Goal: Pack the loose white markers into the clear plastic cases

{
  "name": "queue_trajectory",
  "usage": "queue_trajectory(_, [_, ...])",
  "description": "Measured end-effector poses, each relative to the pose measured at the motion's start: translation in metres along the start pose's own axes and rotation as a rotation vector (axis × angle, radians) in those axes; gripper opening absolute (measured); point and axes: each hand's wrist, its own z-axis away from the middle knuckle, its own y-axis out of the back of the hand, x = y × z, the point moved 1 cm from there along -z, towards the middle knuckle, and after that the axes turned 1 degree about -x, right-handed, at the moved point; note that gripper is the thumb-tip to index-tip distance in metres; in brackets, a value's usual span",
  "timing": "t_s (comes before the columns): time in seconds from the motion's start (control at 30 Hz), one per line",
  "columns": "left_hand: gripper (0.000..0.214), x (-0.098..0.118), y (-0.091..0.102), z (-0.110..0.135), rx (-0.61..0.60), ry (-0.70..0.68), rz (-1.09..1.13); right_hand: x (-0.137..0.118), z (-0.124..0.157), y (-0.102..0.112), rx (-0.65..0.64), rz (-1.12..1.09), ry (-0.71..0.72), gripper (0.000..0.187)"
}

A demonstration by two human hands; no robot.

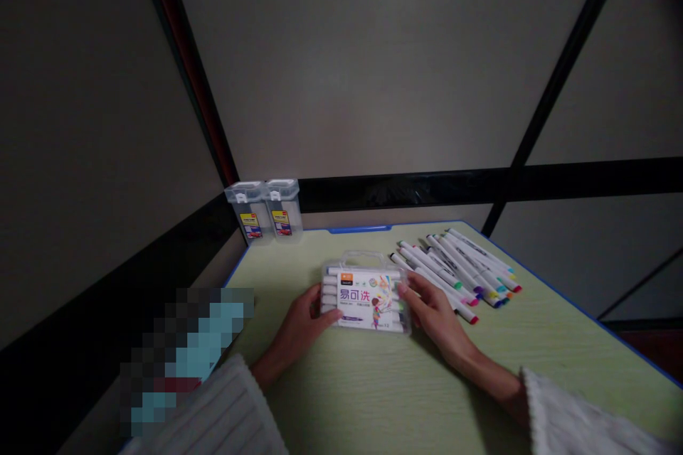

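Observation:
A clear plastic marker case (368, 302) with a printed white label and a carry handle is held between my two hands above the table. Several white markers show through its sides. My left hand (304, 320) grips the left end, thumb across the front. On the right end, my right hand (435, 309) has its fingers closed around the edge. Just beyond that hand lies a loose pile of white markers (459, 266) with caps and ends in various colours. The undersides of the case and some fingers are hidden.
Two clear lidded containers (282, 210) with yellow labels stand at the table's back left corner. The pale green table (368, 391) has a blue edge and a blue strip (360, 229) at the back. Walls rise behind and left. A pixelated patch covers the lower left.

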Motion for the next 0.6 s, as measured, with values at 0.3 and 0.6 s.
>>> queue_trajectory(0.3, [0.035,-0.006,0.0,-0.002,0.033,-0.035,-0.012,0.021,-0.004,0.001,-0.122,-0.029,-0.072,0.058])
queue_trajectory(0.6, [0.028,-0.011,0.002,-0.003,0.114,-0.078,-0.323,0.03,-0.009,0.005,-0.152,0.091,-0.092,0.063])
